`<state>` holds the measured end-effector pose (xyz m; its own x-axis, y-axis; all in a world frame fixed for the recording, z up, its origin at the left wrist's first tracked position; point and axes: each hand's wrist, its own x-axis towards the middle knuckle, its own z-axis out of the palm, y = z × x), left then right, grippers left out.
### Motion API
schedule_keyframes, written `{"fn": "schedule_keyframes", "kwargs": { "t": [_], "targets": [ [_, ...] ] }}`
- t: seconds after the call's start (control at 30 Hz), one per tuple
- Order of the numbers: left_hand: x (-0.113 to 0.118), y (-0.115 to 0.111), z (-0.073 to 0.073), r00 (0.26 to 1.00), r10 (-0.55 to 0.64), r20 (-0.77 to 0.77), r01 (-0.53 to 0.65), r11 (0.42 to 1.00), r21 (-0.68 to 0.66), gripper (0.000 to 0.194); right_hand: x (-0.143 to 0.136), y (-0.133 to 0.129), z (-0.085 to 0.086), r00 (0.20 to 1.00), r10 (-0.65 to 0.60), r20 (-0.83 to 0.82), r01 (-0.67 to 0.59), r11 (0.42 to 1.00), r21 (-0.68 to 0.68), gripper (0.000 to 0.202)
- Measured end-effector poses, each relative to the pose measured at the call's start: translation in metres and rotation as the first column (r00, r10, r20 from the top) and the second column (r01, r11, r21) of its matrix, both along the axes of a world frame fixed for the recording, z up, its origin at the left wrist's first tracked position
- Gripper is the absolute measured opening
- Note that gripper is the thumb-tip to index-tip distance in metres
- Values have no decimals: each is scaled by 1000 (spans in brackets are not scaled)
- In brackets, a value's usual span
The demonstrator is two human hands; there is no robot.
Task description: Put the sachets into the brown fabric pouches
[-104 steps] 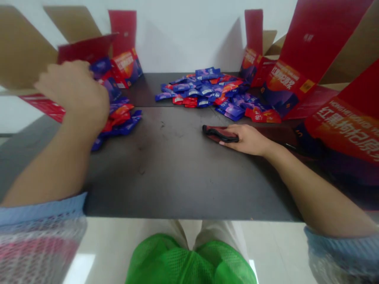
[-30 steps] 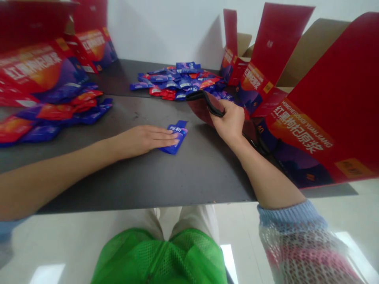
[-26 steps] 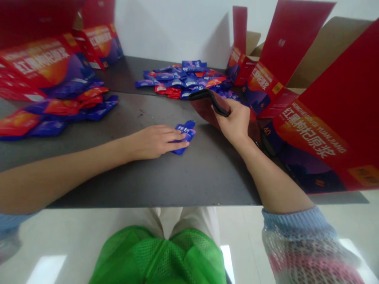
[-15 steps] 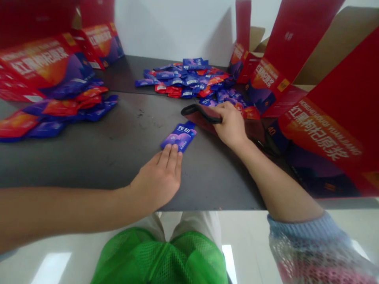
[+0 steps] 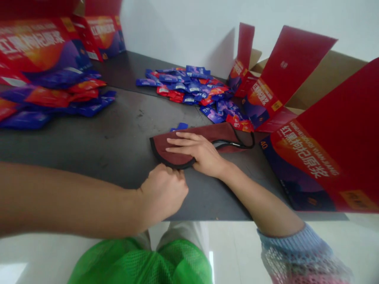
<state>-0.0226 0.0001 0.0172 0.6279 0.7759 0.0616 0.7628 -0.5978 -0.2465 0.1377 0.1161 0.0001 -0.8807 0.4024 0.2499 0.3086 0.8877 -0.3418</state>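
Observation:
A brown cloth piece with black edging (image 5: 219, 131) and a black strap lies on the dark table in front of me. My right hand (image 5: 201, 152) rests flat on it with fingers spread. At its near edge my left hand (image 5: 166, 189) is closed, knuckles up; whatever its fingers grip is hidden beneath them. The blue end of a packet (image 5: 179, 126) sticks out past the cloth's far edge; the rest of it is covered.
A pile of blue and red packets (image 5: 189, 85) lies at the back, another pile (image 5: 71, 94) at the left. Red printed boxes stand at the left (image 5: 32, 47) and, with flaps up, at the right (image 5: 314, 157). The table's front edge (image 5: 213, 219) is near me.
The brown cloth has come down over the blue packet. My right hand has moved left and opened flat on the cloth. My left hand's fingers, stretched on the packet before, are now curled.

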Motion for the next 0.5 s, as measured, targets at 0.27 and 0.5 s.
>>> {"fn": "schedule_keyframes", "kwargs": {
  "t": [0.27,0.5],
  "targets": [
    [4,-7,-6,997,73,37,-77,986,145,24,-3,12,7,994,24,105,-33,996,84,65],
    [-2,-7,-17,995,97,12,-97,973,208,45,9,34,4,949,-275,154,231,939,257,60]
  ]
}}
